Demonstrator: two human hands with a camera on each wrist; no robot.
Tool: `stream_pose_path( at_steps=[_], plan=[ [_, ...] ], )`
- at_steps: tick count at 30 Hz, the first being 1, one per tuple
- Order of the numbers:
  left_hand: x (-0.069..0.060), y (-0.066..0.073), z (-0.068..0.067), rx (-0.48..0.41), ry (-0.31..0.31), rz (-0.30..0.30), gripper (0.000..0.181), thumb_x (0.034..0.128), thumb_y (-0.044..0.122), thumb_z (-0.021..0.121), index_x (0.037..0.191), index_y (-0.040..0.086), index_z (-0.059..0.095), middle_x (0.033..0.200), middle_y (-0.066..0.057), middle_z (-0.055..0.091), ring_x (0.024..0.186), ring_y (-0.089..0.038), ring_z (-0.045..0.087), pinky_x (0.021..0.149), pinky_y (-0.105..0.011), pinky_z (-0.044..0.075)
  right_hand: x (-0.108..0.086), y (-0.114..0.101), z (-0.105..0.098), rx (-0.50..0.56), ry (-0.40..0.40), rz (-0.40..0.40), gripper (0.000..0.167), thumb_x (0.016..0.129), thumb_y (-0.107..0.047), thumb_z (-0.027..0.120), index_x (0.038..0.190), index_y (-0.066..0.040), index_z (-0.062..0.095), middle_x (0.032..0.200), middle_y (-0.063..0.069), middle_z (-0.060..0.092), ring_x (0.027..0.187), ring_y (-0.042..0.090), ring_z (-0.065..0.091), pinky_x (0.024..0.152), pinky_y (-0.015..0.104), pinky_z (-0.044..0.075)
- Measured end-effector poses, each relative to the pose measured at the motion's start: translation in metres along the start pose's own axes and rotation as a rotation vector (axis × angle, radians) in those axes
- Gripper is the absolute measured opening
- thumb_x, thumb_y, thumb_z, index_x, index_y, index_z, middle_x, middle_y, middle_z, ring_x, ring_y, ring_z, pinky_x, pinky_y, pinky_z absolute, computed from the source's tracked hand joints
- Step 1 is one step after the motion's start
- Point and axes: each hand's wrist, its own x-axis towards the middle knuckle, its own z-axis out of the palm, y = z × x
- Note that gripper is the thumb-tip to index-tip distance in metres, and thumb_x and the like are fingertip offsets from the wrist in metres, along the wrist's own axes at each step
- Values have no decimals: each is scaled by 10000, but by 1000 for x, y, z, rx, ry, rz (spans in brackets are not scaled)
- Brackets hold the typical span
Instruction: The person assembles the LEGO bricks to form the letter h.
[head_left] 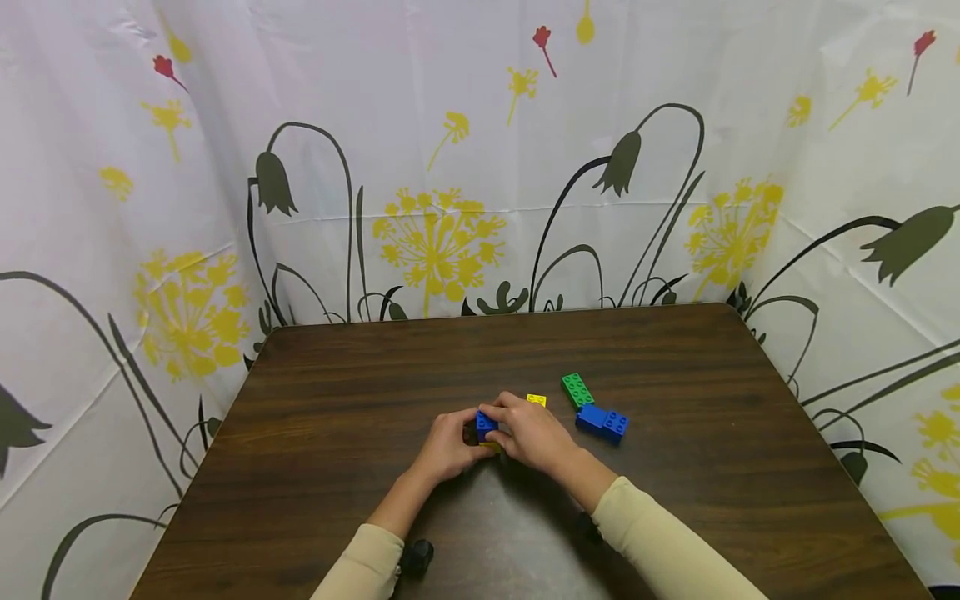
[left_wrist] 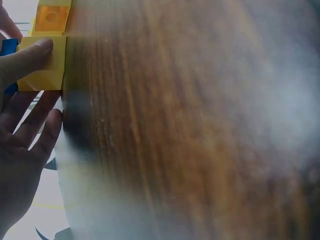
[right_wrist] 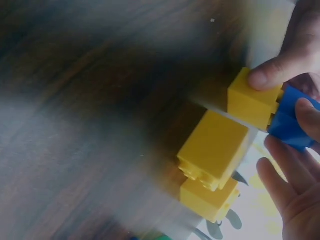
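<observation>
Two hands: close together over the middle of the table (head_left: 360, 375), both working on one small stack.
Left hand (head_left: 446, 450): pinches the yellow brick (right_wrist: 246, 102), thumb flat on its side wall.
Right hand (head_left: 536, 435): holds the blue brick (head_left: 486, 423) between thumb and fingers.
Stack: blue above yellow; a strip of yellow studs shows at the joint, so seating looks incomplete. Whether the base bears on the wood, cannot tell.
Weight: probably light, hollow plastic; fingertips should be plenty.
Stiffness: rigid walls, likely no give under a squeeze; breakage seems unlikely.
Surface: smooth sides, perhaps slightly slippery; flat pads would grip better than nails or tips.
Best hold: opposite side walls, yellow low, blue high, fingers off the studs and seam. A tilted push could jam or skew the joint.
Neighbours: two more yellow bricks (right_wrist: 215, 145) near the stack, joined or not, cannot tell; beyond the right hand, the green brick (head_left: 577, 390) and blue pieces (head_left: 602, 423), near each other.
</observation>
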Motion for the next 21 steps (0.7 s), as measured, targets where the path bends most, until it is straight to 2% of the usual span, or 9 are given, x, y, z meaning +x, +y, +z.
stream_pose_path(
  at_steps=[5,21],
  plan=[
    [1,0,0,-16,-7,-11,462,734,146,882,1152,134,686,1072,-11,711,953,-152,654,834,-348,553,-3,0,0,22,39,-11,451,901,-254,737,1320,-121,637,1077,2,607,820,104,605,712,246,543],
    [1,2,-1,-27,-12,-9,440,734,143,880,1134,140,696,1061,-18,712,938,-161,656,829,-349,559,-5,0,5,17,58,0,454,890,-230,749,1322,-142,639,1056,-15,587,813,107,601,714,242,542]
  ],
)
